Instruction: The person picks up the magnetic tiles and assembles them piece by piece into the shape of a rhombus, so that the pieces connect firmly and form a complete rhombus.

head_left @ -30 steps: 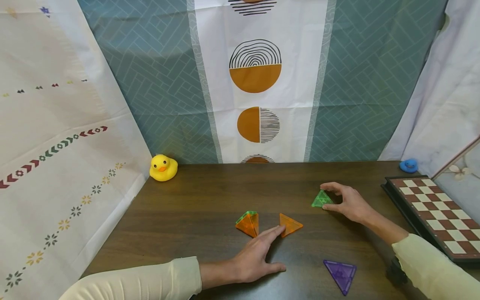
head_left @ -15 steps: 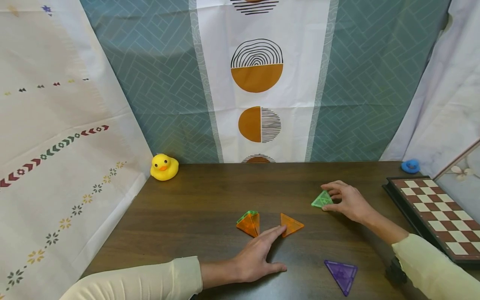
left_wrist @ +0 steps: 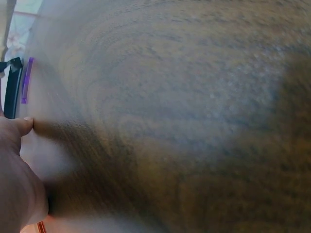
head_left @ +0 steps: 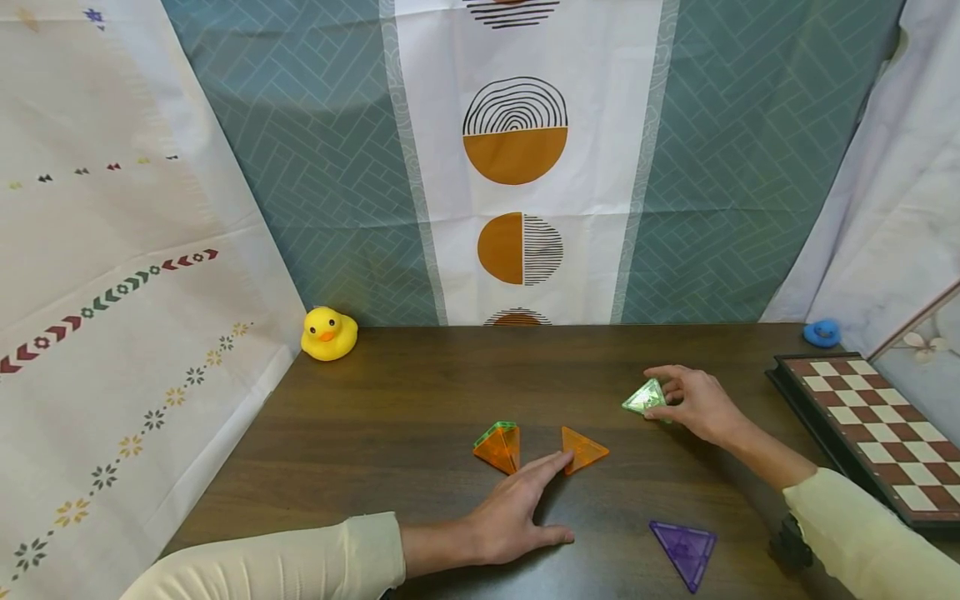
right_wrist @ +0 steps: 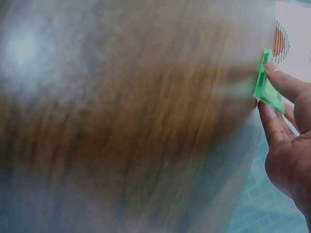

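My right hand [head_left: 696, 407] pinches a translucent green triangular tile [head_left: 647, 397] between thumb and fingers, at the right of the table. In the right wrist view the green tile [right_wrist: 262, 86] shows its thick edge, with the thumb on one side and fingertips on the other. My left hand [head_left: 513, 518] lies low over the table, fingers extended and thumb apart. Its fingertips touch a flat orange triangular tile [head_left: 587, 450]. Just left of those fingers stands a pointed piece of joined orange and green tiles [head_left: 497, 450], partly hidden by the hand.
A purple triangular tile [head_left: 686, 552] lies near the front right. A chessboard [head_left: 873, 417] sits along the right side, with a small blue duck [head_left: 822, 333] behind it. At the back left corner is a yellow rubber duck [head_left: 328, 333]. Cloths hang behind and beside the table.
The green tile has turned slightly in my right fingers and now catches the light, looking paler. My left hand and the other tiles have stayed in place.
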A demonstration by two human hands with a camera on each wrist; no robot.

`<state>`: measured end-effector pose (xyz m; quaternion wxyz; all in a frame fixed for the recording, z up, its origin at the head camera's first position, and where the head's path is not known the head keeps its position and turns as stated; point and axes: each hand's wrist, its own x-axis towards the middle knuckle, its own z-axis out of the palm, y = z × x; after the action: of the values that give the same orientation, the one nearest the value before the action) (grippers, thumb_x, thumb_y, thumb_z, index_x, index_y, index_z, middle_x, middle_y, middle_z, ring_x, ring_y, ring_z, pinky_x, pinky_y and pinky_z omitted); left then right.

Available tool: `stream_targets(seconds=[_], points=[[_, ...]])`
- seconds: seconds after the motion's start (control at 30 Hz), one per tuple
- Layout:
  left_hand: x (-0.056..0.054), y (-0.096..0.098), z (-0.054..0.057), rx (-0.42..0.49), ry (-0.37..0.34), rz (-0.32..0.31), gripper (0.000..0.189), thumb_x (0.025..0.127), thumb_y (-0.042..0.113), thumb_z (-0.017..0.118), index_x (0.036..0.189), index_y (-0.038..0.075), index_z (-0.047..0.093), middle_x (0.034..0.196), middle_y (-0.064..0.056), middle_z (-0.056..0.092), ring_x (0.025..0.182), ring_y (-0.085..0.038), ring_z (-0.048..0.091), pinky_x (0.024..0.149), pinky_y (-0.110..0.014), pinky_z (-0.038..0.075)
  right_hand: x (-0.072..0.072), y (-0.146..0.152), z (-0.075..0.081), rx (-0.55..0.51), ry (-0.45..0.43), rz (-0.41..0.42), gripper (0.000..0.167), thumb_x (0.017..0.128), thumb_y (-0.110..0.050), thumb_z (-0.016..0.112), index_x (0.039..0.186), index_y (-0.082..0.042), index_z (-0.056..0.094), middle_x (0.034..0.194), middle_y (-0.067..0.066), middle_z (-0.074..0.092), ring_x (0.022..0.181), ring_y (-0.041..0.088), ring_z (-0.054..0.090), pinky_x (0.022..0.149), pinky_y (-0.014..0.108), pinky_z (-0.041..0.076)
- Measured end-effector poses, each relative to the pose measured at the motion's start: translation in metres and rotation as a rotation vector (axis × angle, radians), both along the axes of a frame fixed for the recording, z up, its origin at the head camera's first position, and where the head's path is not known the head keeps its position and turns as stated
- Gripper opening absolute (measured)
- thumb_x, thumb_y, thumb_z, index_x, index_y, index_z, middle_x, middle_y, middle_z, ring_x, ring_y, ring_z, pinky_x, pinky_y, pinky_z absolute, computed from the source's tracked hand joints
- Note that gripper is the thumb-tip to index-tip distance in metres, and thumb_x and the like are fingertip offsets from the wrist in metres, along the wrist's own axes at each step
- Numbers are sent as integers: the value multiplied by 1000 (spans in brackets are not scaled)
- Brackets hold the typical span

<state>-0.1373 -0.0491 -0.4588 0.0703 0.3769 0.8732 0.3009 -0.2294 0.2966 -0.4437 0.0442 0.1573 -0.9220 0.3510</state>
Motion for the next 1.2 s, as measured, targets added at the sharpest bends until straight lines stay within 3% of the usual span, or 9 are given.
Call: stream_targets(seconds=[0.37, 0.67, 0.9, 1.2], points=[[1, -1, 1, -1, -3, -7, 90, 96, 36, 82, 166, 9, 33, 167, -9, 41, 153, -21, 39, 122, -43, 37, 2, -7, 6, -4, 33, -62, 44, 92, -5, 83, 131, 6, 68, 107, 20, 75, 92, 35, 76, 66, 32, 58], [0, -1, 0, 2, 2, -5, 90, 95, 35, 83, 166, 9, 33, 167, -8, 41, 153, -20, 39, 122, -42, 37, 9, -17, 13, -31, 11, -114, 24, 95, -11, 82, 115, -1, 74, 102, 16, 77, 94, 37, 75, 71, 43, 60], [0, 0, -1, 4, 0, -6, 91, 96, 35, 83, 166, 8, 33, 167, -8, 40, 153, -21, 38, 122, -43, 37, 15, -27, 17, -66, -11, -121, 19, 96, -15, 81, 111, -5, 75, 106, 17, 77, 98, 39, 74, 75, 47, 61], [-1, -1, -1, 1, -11, -12, 90, 96, 35, 82, 166, 9, 32, 168, -9, 40, 153, -20, 38, 122, -43, 37, 20, -46, 17, -103, -48, -104, 14, 96, -15, 82, 105, -7, 75, 108, 15, 78, 93, 34, 75, 68, 35, 59]])
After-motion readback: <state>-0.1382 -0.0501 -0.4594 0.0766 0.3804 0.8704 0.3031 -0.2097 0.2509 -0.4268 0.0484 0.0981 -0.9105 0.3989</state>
